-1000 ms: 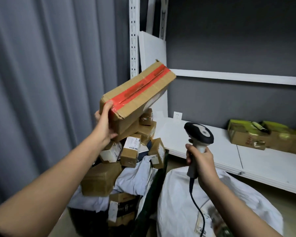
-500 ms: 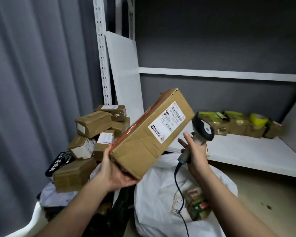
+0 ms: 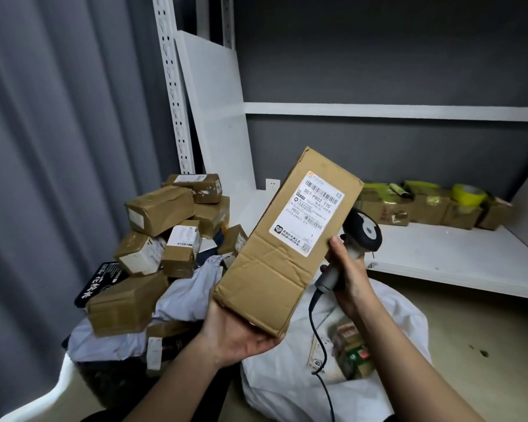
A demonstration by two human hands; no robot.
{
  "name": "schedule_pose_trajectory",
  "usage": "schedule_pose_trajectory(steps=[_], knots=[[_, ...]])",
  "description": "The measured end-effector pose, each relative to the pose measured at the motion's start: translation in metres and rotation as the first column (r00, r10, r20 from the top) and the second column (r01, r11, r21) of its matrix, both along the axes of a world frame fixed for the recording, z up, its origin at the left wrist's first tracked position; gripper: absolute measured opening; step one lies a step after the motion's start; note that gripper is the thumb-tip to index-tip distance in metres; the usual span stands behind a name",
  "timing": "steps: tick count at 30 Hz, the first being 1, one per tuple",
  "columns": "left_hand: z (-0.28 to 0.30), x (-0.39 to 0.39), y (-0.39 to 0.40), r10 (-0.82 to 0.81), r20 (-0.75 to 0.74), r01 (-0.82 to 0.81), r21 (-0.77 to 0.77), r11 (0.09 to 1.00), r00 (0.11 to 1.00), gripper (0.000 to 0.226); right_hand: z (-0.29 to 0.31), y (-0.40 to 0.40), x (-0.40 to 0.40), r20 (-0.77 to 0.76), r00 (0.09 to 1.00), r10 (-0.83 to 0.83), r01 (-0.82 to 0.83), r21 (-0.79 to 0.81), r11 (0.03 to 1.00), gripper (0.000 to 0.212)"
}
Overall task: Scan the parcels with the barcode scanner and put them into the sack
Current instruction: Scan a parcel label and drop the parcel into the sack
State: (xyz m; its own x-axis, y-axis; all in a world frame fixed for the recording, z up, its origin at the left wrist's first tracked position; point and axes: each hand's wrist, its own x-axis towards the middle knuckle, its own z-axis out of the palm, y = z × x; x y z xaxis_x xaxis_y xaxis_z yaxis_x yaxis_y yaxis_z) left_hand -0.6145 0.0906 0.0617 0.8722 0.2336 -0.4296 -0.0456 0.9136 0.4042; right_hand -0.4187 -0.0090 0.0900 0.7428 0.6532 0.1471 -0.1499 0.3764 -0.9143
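Note:
My left hand [image 3: 241,336] grips the lower end of a long cardboard parcel [image 3: 275,254], held upright and tilted, with its white barcode label [image 3: 313,213] facing me. My right hand [image 3: 346,275] holds the barcode scanner [image 3: 361,234] by its grey handle, right beside the parcel's right edge; the dark head sits just right of the label and its cable hangs down. Below the hands lies the open white sack [image 3: 403,327] with a few parcels inside [image 3: 352,348].
A heap of small cardboard parcels [image 3: 162,236] and grey mailer bags is piled at the left in a dark bin. A white shelf [image 3: 451,257] at the right carries boxes with yellow tape [image 3: 424,205]. Grey curtain on the left, shelf upright behind.
The parcel has been turned more upright so its label faces me squarely. The scanner has moved close beside the label. The view has shifted slightly down and right.

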Motion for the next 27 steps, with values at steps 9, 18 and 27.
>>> schedule_pose_trajectory(steps=[9,18,27], knots=[[-0.014,0.002,-0.006,-0.052,-0.056,0.053,0.012,0.999,0.997,0.099,-0.002,0.005,0.006,-0.084,0.996,0.032,-0.031,0.011,0.999,0.085],[-0.01,0.009,0.044,0.098,-0.152,0.048,0.744,0.666,0.984,0.087,-0.012,-0.003,0.006,-0.041,0.99,0.135,-0.14,-0.154,0.978,0.077],[-0.016,0.008,0.047,0.123,-0.047,-0.042,0.771,0.635,0.991,0.088,-0.014,0.007,-0.018,-0.041,0.992,0.12,-0.126,-0.222,0.967,0.047]])
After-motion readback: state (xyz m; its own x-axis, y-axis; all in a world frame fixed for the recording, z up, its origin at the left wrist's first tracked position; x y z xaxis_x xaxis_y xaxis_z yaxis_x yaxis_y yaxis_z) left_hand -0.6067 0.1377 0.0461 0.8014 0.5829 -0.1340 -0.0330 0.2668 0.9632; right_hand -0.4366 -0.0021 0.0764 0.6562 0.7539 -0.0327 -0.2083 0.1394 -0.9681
